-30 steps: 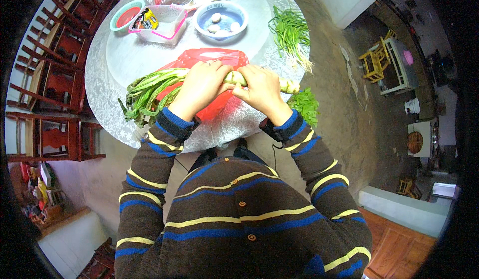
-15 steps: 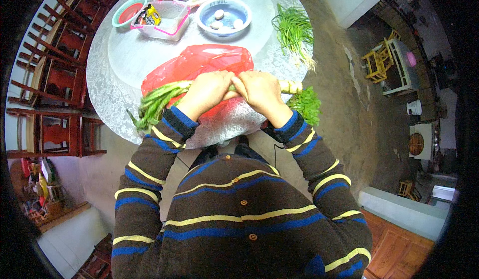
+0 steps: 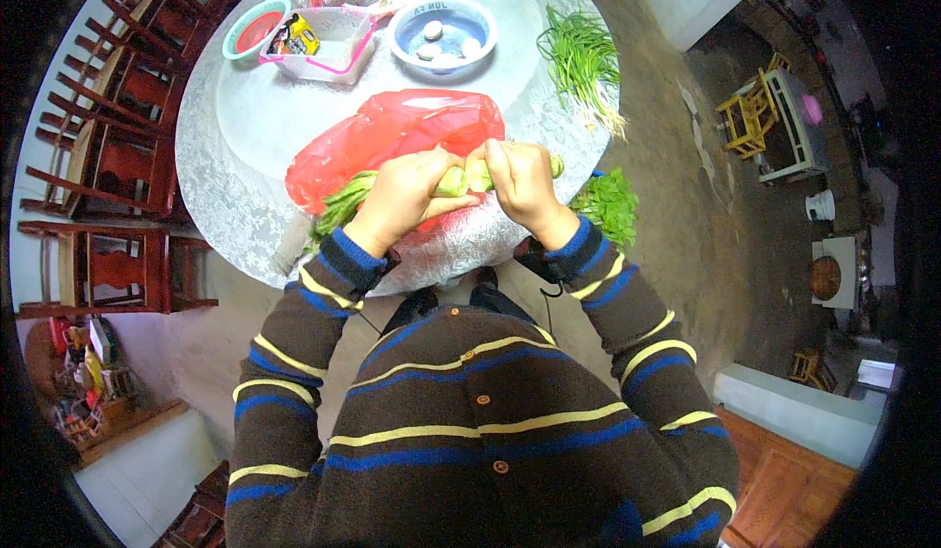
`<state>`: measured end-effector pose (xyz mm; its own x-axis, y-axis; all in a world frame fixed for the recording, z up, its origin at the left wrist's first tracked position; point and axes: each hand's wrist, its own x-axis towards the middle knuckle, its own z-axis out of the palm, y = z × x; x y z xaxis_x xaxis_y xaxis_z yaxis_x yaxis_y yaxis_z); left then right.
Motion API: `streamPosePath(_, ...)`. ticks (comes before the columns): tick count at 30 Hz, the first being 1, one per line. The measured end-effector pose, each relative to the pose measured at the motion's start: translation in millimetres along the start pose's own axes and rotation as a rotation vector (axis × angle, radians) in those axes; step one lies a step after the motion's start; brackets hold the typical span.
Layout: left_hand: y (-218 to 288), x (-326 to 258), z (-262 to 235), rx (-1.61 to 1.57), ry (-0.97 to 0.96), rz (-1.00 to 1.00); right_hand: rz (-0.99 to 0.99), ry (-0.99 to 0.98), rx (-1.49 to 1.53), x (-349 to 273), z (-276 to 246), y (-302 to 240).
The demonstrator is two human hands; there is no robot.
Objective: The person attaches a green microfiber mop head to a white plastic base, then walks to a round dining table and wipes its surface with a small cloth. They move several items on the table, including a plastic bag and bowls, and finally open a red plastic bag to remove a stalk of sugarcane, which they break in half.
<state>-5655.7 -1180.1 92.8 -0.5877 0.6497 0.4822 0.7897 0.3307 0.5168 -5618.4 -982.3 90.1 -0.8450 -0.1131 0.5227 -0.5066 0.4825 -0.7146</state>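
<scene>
Hands meet over the near edge of the round table (image 3: 235, 136): the left hand (image 3: 407, 200) and the right hand (image 3: 520, 183) are both closed around a pale green vegetable stalk (image 3: 461, 177), held between them just above a red plastic bag (image 3: 392, 131), with its leafy end trailing out to the person's left past the wrist. Judging by how things lie, the trimming of greens looks partway through: a bunch of leafy greens (image 3: 608, 205) sits at the table's right edge just beside the right wrist, and a loose bundle of green chives (image 3: 583, 63) lies farther back, apparently untouched. Whether anything has been peeled off the stalk cannot be told, since the fingers cover it. Across the table stand a blue bowl (image 3: 441, 30) with pale round pieces in it, a clear pink-rimmed container (image 3: 323, 43) and a small red-and-green bowl (image 3: 255, 28). Dark wooden chairs (image 3: 108, 166) crowd the left side; a yellow stool (image 3: 750, 112) stands on the bare concrete floor to the right.
</scene>
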Motion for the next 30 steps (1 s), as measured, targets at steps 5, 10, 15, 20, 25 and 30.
streamPosePath(5, 27, 5, -29, -0.146, 0.127, 0.031, 0.115, 0.022, 0.263, 13, -11, -45)
streamPosePath(10, 54, 12, -58, -0.229, 0.165, 0.101, -0.011, 0.055, 0.317, 26, -23, -83)
streamPosePath(15, 63, 19, -70, -0.259, 0.21, 0.231, -0.028, 0.065, 0.34, 33, -30, -104)
streamPosePath(20, 66, 22, -72, -0.29, 0.244, 0.26, -0.077, 0.08, 0.361, 38, -31, -112)
streamPosePath(25, 70, 26, -72, -0.316, 0.274, 0.33, -0.119, 0.069, 0.396, 40, -37, -116)
streamPosePath(30, 76, 34, -73, -0.305, 0.274, 0.358, -0.142, 0.095, 0.409, 39, -41, -117)
